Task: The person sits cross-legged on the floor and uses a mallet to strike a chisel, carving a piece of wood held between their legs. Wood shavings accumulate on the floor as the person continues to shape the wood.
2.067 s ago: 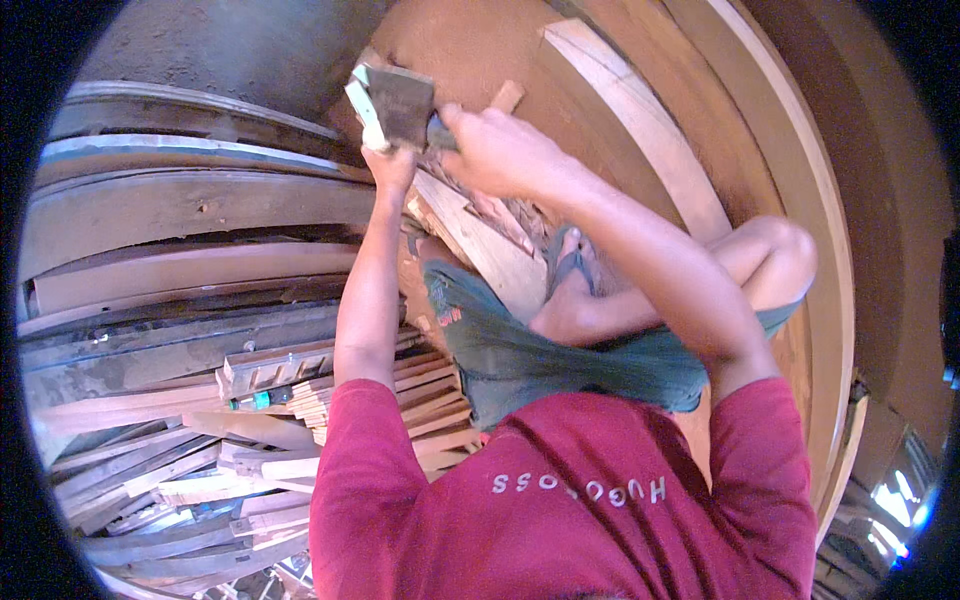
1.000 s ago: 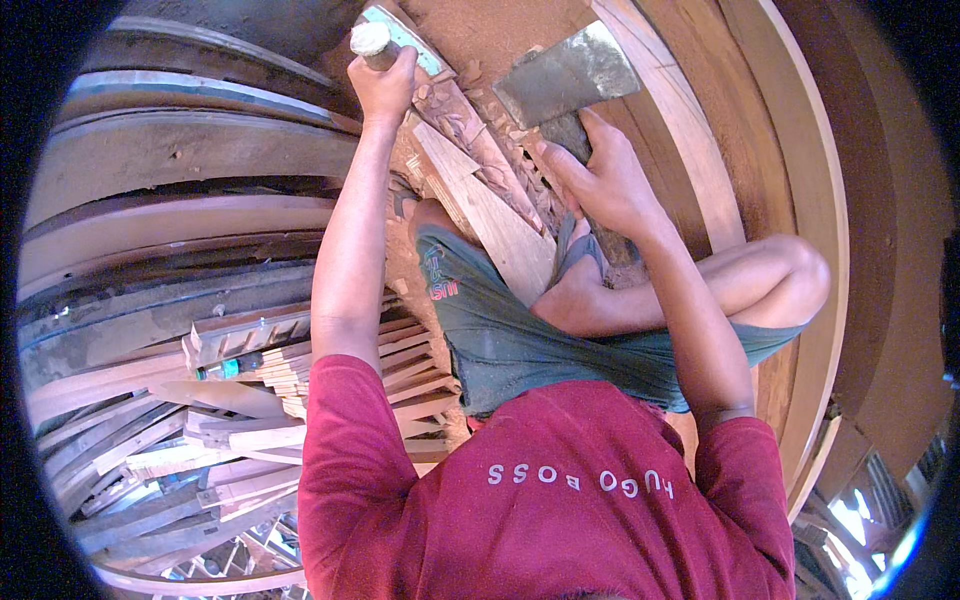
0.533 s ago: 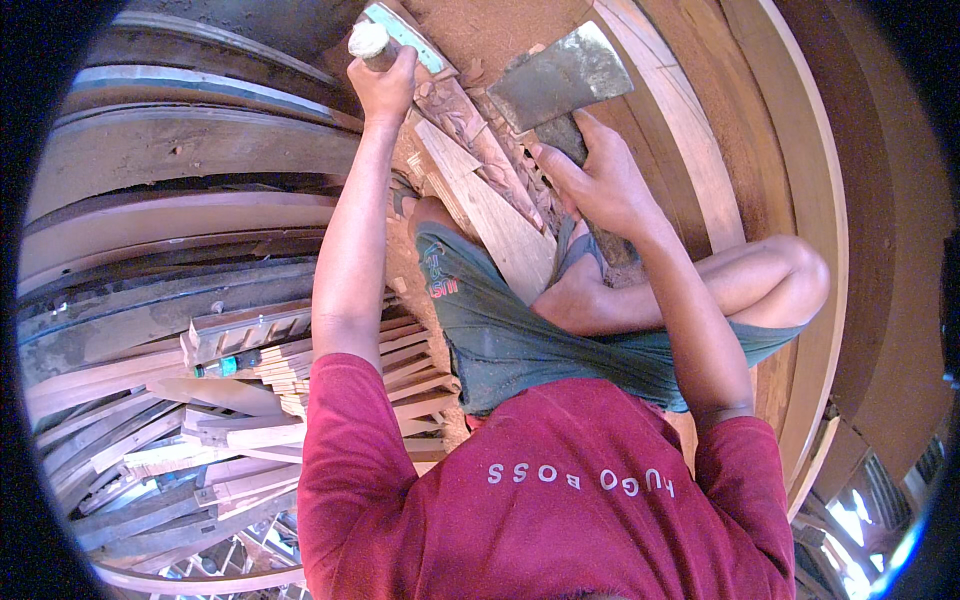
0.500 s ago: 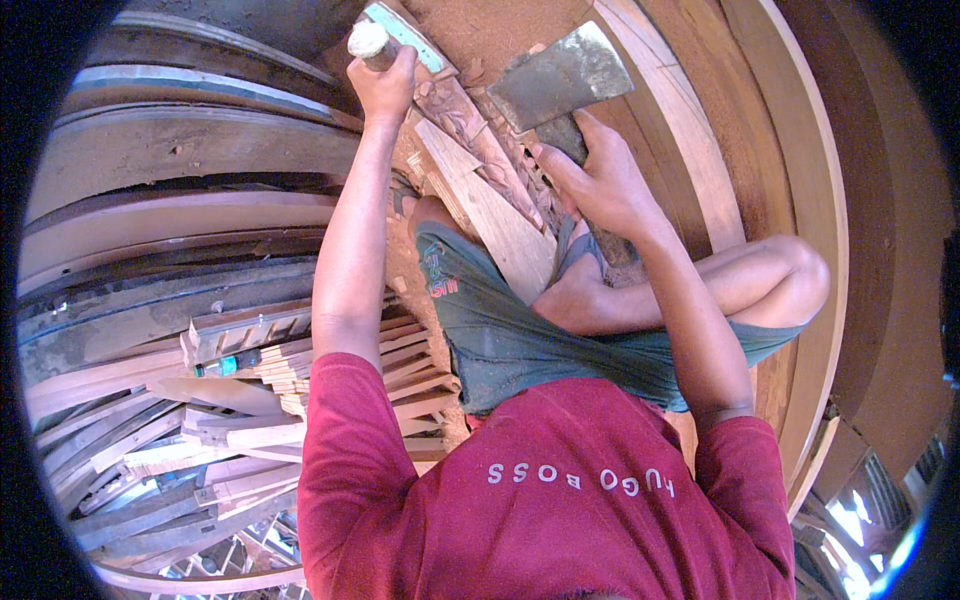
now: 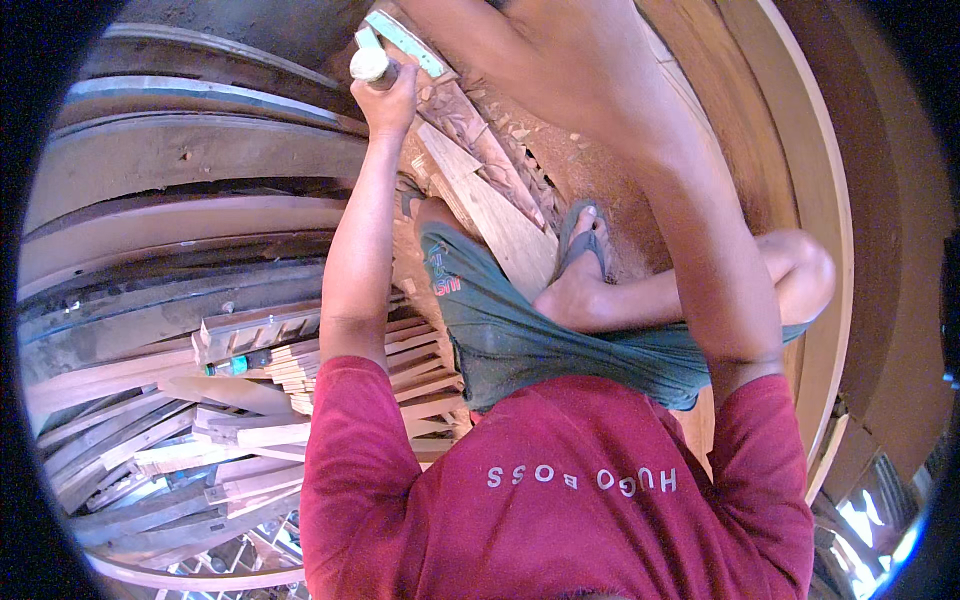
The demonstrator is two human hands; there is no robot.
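Note:
My left hand (image 5: 386,105) is closed around an upright, short rod with a rounded cream end (image 5: 370,64); its lower part is hidden. Beside it is a wooden piece with a pale teal painted face (image 5: 410,45). A rough, reddish chopped strip of wood (image 5: 490,160) runs from there toward my lap, alongside a smooth pale board (image 5: 510,235). My right hand (image 5: 580,65) is raised high at the top of the view, large and blurred. Its fingers are partly cut off by the upper edge, and whatever it holds is out of sight.
Long curved planks (image 5: 190,165) are stacked at the left. Lower left lies a heap of cut wood strips (image 5: 200,440) with a small bottle (image 5: 235,365). My sandalled foot (image 5: 585,235) is near the board. A large curved wooden side (image 5: 815,200) rises at the right.
My right hand, which gripped a hatchet low beside the chopped wood, has swung up; the hatchet has left the view. My left hand stays nearly in place.

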